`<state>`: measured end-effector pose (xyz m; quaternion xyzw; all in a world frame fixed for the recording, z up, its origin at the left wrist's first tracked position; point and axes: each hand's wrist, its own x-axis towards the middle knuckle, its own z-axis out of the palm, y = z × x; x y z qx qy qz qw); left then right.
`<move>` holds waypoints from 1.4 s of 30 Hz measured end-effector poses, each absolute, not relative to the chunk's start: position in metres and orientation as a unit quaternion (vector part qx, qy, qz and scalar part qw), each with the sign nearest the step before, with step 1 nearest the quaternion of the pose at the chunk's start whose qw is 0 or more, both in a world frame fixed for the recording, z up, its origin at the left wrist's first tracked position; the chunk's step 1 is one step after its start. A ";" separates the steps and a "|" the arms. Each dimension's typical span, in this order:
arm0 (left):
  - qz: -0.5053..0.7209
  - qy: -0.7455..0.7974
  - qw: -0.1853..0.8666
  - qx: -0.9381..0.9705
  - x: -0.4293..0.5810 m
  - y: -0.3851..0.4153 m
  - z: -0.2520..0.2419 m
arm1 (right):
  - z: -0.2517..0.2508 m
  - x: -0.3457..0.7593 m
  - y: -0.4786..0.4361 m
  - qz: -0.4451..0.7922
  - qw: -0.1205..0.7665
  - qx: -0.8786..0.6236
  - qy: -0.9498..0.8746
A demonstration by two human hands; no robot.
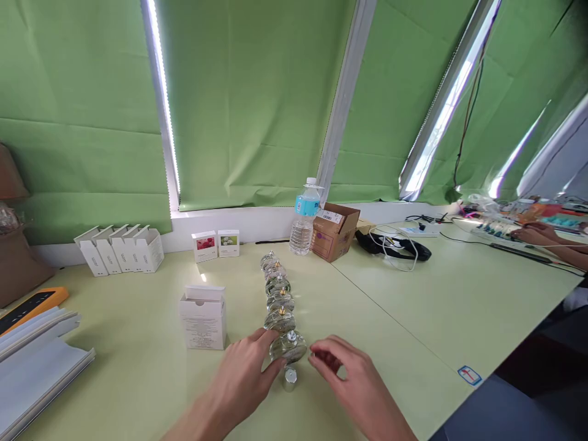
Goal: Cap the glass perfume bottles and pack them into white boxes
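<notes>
A row of several round clear glass perfume bottles (278,291) runs away from me down the middle of the pale green table (138,367). My left hand (245,370) rests its fingertips against the left side of the nearest bottle (288,346), fingers loosely spread. Just right of that bottle, my right hand (351,373) hovers with fingers curled and slightly apart, holding nothing I can see. A small silver cap (290,379) stands on the table between both hands. An open white carton (203,316) stands left of the bottles.
Several open white cartons (122,248) line the back left; two printed boxes (215,244), a water bottle (304,217) and a brown cardboard box (334,231) stand by the wall. Flat white packaging (32,361) lies at left. Another person's hands (542,236) work at far right.
</notes>
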<state>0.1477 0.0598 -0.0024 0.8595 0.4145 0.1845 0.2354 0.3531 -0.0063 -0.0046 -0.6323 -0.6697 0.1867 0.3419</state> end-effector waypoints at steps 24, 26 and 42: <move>0.091 0.420 0.204 0.880 0.125 0.057 0.030 | 0.020 0.311 0.010 0.130 0.409 -0.457 -0.779; 0.081 0.420 0.207 0.880 0.123 0.056 0.034 | 0.016 0.310 0.011 0.146 0.429 -0.445 -0.772; 0.066 0.417 0.193 0.886 0.122 0.056 0.038 | 0.028 0.312 0.015 0.149 0.382 -0.433 -0.803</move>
